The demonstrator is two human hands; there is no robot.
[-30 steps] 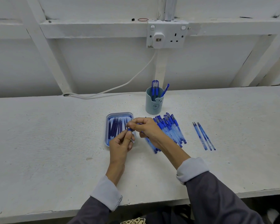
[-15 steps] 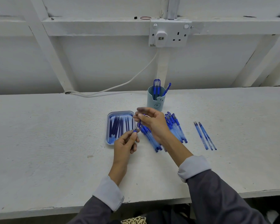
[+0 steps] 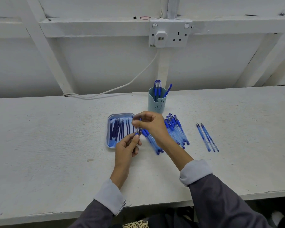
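Pen (image 3: pixel 138 131) between fingers (image 3: pixel 136 138), right hand (image 3: pixel 151 125) now higher above left hand (image 3: pixel 127 146).

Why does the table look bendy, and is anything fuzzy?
Head view: the wide-angle lens bows the table and wall beam; light is soft and even, shadows faint; the right hand, left hand and the pen they pinch look slightly blurred, the pen cup sharper.
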